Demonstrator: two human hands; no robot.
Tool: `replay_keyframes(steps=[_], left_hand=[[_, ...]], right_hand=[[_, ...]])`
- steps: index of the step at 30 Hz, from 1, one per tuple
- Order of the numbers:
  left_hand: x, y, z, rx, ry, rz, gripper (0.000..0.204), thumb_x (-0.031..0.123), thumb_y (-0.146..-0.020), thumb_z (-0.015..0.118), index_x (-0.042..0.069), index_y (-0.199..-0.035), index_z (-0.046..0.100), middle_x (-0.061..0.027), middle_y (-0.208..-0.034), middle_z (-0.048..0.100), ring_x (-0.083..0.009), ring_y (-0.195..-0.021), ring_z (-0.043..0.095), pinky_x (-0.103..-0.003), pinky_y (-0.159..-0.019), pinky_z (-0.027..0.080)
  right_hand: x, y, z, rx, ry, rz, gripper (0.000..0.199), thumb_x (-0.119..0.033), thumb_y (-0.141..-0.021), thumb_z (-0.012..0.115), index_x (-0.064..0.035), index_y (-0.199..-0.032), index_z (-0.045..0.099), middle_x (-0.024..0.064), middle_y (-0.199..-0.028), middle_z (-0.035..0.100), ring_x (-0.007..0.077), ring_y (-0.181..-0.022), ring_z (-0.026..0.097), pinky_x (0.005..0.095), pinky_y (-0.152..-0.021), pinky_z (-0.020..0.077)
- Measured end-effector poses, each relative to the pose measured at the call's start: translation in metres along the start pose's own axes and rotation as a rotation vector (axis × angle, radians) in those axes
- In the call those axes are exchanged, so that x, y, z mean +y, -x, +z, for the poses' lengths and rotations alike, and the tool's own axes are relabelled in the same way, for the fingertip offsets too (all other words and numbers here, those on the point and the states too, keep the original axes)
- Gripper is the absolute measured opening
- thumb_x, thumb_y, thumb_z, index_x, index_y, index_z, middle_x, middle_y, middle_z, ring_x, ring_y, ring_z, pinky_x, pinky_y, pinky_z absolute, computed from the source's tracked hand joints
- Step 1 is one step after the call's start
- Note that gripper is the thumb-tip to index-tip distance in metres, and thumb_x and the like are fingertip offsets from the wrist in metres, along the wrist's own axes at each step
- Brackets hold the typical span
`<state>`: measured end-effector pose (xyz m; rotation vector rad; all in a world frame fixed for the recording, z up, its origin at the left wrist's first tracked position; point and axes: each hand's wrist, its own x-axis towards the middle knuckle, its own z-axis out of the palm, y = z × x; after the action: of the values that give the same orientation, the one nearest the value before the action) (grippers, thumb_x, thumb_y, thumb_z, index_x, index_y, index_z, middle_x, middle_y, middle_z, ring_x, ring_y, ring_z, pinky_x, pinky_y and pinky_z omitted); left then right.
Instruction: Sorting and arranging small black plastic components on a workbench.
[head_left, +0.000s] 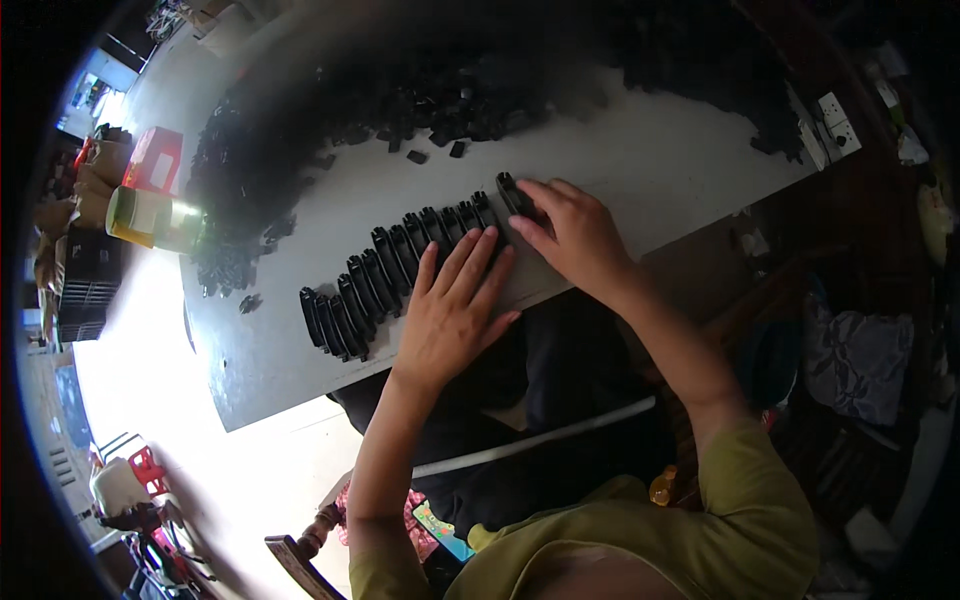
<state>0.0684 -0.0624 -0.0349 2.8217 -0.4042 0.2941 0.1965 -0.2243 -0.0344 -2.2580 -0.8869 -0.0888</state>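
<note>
**Right hand (580, 238) pinches a black curved piece (509, 194) at the end of a row**

The thumb and fingers of the right hand are closed on the black curved piece, which stands out to the left of the fingertips, its far end free. Just left of that grip begins a row of similar black pieces (372, 278), set side by side and slanting away leftward and nearer to the body in a slightly stepped line.

The left hand (446, 325) lies to the left of the grip and nearer the body, palm down, clasping nothing; its fingers are extended and a little apart over the near ends of the row's last pieces, with the thumb pointing toward the right hand.

Beyond the grip, across the grey table (690, 185), spreads a dark heap (290, 130); it is too dim to make out its single parts well. A few small black bits (417, 157) lie between it and the row. Well to the right of the grip, at the table's edge, sits a white socket strip (838, 123). Far to the left is a yellowish container (150, 218).
</note>
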Motion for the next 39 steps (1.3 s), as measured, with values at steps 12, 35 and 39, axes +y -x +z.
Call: replay_keyframes(steps=[12,35,39], left_hand=[[0.006,-0.002,-0.004,-0.086,-0.086,-0.073,0.07,0.034,-0.082,0.065,0.017,-0.145,0.04,-0.007,-0.153,0.032,-0.0248,-0.142,0.029,-0.053,-0.113,0.022],[0.009,-0.003,-0.007,-0.115,-0.102,-0.103,0.072,0.021,-0.078,0.068,0.014,-0.145,0.04,-0.0105,-0.152,0.032,-0.0297,-0.141,0.029,-0.052,-0.115,0.018],[0.011,-0.009,-0.007,-0.115,-0.08,-0.087,0.072,0.023,-0.078,0.068,0.014,-0.144,0.041,-0.0107,-0.152,0.033,-0.0303,-0.141,0.03,-0.052,-0.115,0.02]], right_hand=[[0.023,-0.003,0.002,0.037,0.056,-0.127,0.027,-0.008,-0.089,0.06,-0.0033,-0.116,0.064,0.0115,-0.107,0.062,0.02,-0.089,0.064,0.0295,-0.07,0.0534],[0.247,0.013,-0.156,0.07,0.631,0.378,0.058,-0.008,-0.09,0.053,-0.018,-0.145,0.038,0.0129,-0.148,0.039,0.0386,-0.13,0.039,0.0461,-0.108,0.0347],[0.169,0.011,-0.106,0.183,0.647,0.178,0.053,-0.006,-0.087,0.058,-0.0066,-0.138,0.045,0.0112,-0.136,0.051,0.0351,-0.122,0.047,0.0456,-0.1,0.0421]])
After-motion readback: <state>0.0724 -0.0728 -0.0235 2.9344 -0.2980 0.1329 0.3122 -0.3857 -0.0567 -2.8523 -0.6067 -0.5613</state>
